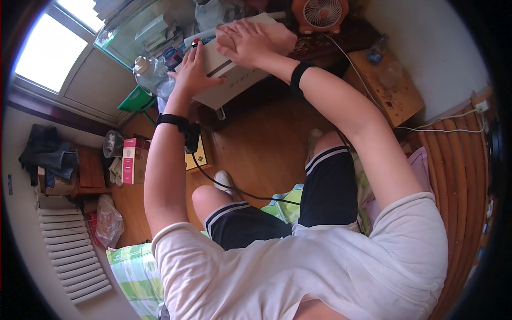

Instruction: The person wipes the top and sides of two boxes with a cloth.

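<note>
A long white box-shaped appliance (234, 80) stands ahead of me on a dark table. My left hand (193, 73) rests at its left end, fingers stretched forward and thumb out to the side. A small red and black object (196, 41) sits at those fingertips; I cannot tell what it is. On top of the appliance lies a pink cloth (281, 38). My right hand (246, 44) presses flat on the cloth's left part, with its fingers extended, and hides some of it. Each wrist or forearm wears a black strap.
Left of the appliance stand a large clear plastic bottle (152, 74) and a green stool (136, 100). An orange fan (321, 13) is behind on the right, its white cord running past a wooden cabinet (392, 88). A black cable (242, 193) hangs from my left forearm strap.
</note>
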